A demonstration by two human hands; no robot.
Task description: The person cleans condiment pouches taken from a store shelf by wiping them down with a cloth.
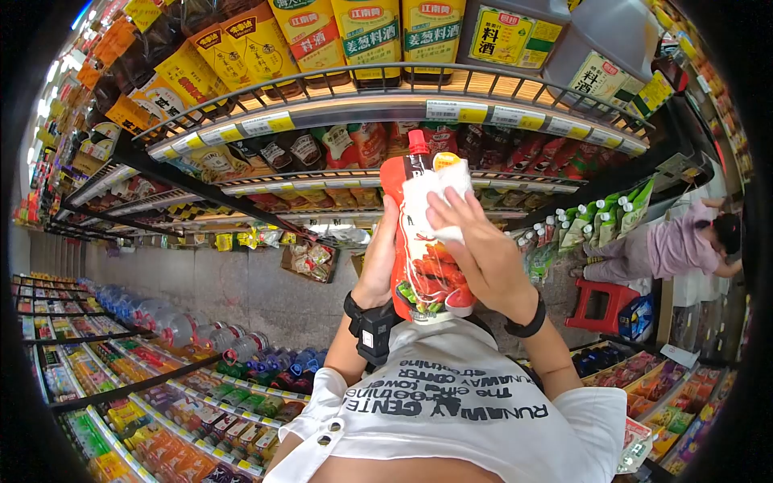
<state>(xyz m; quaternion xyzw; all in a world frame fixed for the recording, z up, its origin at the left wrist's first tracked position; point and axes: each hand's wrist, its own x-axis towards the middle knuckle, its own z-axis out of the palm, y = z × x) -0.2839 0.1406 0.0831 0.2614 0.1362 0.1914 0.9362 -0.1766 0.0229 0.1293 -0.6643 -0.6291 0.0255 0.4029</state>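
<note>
In front of my chest I have a red and white sauce pouch with a red screw cap and food pictures on its front, held upright. My left hand grips its left edge, thumb along the side; most of the fingers are hidden behind it. My right hand presses a white cloth or tissue against the upper front of the pouch, with its fingers laid over the cloth. Behind the cap, a shelf holds similar red sauce pouches.
Cooking wine bottles line the upper shelf behind a wire rail. An open carton sits on the floor. Several water jugs stand at left. At right are a red stool and a person in a pink top.
</note>
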